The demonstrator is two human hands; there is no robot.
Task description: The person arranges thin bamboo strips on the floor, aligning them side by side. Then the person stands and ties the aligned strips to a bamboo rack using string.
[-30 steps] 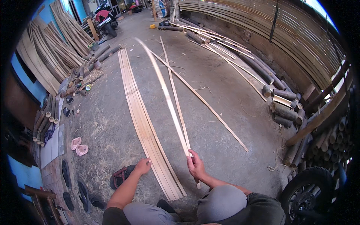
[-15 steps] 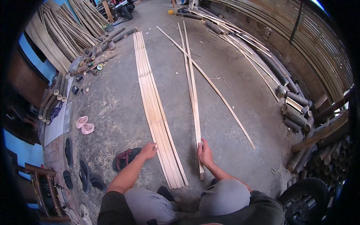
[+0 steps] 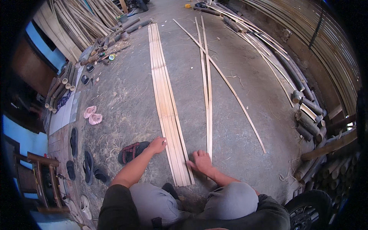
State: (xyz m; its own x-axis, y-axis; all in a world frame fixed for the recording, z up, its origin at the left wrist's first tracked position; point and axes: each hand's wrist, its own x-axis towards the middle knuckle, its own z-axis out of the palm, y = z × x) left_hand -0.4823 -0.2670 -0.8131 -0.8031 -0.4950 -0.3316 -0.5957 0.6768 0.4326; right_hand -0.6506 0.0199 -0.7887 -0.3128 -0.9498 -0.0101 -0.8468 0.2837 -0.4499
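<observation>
Several pale bamboo strips lie side by side on the floor in a long row running away from me. At the row's left edge rests my left hand, its fingers curled together against the outermost strip. My right hand is at the row's right edge, fingers apart, with the thumb side by the edge. It holds nothing. Just right of it, two long narrow strips lie close together, their near ends partly hidden by my right hand and forearm. A third loose strip crosses them at a slant.
A dark sandal lies beside my left forearm. Pink shoes and dark slippers are farther left. Bamboo poles and long strips line the right side, with a wheel at lower right. More bamboo leans at the far left.
My right hand has let go of the narrow strips and moved left to the row's edge, its fingers opening. My left hand stays at the left edge. The whole view has shifted somewhat.
</observation>
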